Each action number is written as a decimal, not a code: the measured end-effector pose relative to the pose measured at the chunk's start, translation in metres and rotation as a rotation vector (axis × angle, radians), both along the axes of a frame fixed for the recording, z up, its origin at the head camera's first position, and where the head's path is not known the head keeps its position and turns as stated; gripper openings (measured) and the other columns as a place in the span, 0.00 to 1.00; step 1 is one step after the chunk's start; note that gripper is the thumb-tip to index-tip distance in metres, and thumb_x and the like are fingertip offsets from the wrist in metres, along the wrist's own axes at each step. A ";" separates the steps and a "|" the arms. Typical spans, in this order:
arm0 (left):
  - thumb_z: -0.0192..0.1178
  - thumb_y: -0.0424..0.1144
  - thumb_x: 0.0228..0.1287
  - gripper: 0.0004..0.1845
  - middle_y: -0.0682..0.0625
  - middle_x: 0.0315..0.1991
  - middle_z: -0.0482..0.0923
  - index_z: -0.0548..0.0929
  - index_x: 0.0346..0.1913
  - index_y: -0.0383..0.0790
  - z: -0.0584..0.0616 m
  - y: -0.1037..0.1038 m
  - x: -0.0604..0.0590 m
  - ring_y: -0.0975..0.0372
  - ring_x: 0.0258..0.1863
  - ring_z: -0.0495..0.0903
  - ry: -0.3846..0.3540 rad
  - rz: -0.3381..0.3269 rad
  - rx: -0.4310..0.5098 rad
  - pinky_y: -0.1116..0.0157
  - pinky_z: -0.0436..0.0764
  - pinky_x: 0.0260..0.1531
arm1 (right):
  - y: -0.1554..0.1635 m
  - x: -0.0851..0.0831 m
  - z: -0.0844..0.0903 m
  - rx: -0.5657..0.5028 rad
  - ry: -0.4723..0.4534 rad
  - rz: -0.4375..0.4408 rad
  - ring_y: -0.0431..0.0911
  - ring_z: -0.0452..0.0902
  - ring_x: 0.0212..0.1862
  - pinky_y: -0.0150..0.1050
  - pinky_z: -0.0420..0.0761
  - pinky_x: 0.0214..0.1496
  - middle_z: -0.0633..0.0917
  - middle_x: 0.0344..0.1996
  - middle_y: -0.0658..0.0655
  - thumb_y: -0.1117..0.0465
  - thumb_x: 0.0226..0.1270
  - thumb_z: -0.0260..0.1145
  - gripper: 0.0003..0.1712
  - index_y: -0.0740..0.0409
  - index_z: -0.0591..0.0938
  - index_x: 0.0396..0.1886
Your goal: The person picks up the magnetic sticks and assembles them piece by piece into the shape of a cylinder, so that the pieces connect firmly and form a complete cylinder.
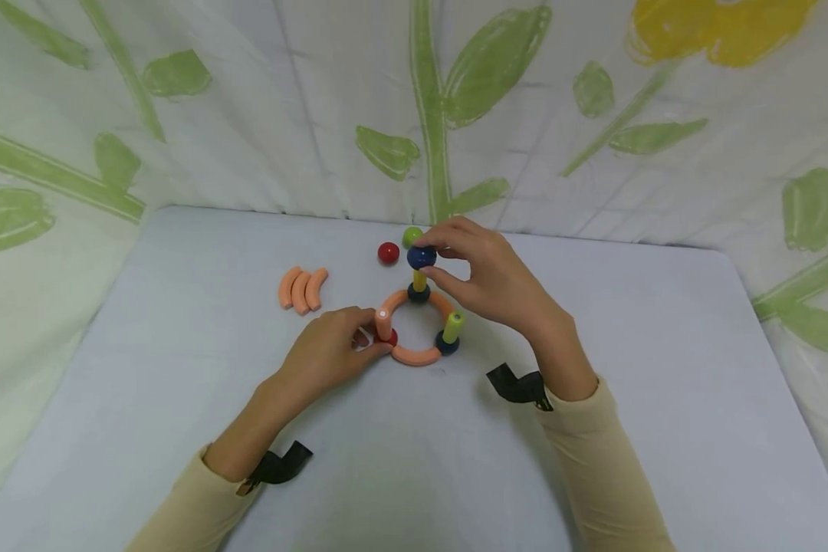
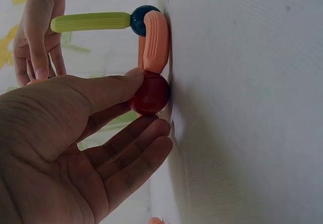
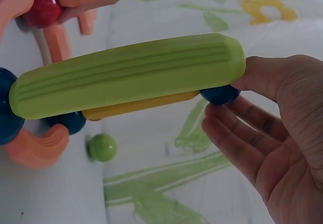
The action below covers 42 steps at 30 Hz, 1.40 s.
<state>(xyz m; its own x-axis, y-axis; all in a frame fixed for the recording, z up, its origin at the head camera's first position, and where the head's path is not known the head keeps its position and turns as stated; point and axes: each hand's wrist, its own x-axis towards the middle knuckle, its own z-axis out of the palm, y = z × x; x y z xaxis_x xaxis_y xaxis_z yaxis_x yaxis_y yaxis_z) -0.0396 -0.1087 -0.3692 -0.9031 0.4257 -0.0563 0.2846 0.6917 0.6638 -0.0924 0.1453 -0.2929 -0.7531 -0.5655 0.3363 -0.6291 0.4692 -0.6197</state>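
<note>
A ring of orange curved pieces (image 1: 416, 354) joined by balls lies on the grey table (image 1: 179, 345). My left hand (image 1: 375, 338) pinches a short orange rod (image 1: 383, 323) standing on the ring's red ball (image 1: 392, 338); in the left wrist view its thumb (image 2: 132, 77) presses that red ball (image 2: 150, 99). My right hand (image 1: 432, 265) pinches a dark blue ball (image 1: 422, 256) on top of an upright yellow rod (image 1: 419, 281). In the right wrist view the blue ball (image 3: 219, 94) sits between thumb and fingers, behind a green rod (image 3: 131, 75). That green rod (image 1: 453, 326) stands on another blue ball (image 1: 446, 346).
A loose red ball (image 1: 388, 252) and a green ball (image 1: 411, 235) lie just behind the ring. Three spare orange curved pieces (image 1: 302, 289) lie side by side to the left. A leaf-printed cloth (image 1: 455, 107) hangs behind the table.
</note>
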 end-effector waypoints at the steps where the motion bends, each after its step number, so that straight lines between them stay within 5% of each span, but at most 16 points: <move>1: 0.75 0.45 0.66 0.07 0.56 0.41 0.89 0.86 0.40 0.53 0.000 -0.001 0.000 0.62 0.39 0.86 0.003 0.001 0.001 0.60 0.87 0.44 | -0.001 0.000 0.000 -0.001 0.000 0.002 0.45 0.85 0.56 0.39 0.85 0.64 0.87 0.52 0.55 0.69 0.68 0.75 0.19 0.59 0.86 0.58; 42: 0.75 0.44 0.66 0.06 0.56 0.39 0.90 0.87 0.40 0.52 -0.002 -0.002 -0.002 0.64 0.38 0.85 -0.007 -0.009 0.031 0.61 0.86 0.43 | -0.002 0.000 0.000 0.015 0.001 -0.003 0.45 0.85 0.56 0.40 0.86 0.63 0.86 0.53 0.55 0.68 0.68 0.75 0.20 0.59 0.85 0.59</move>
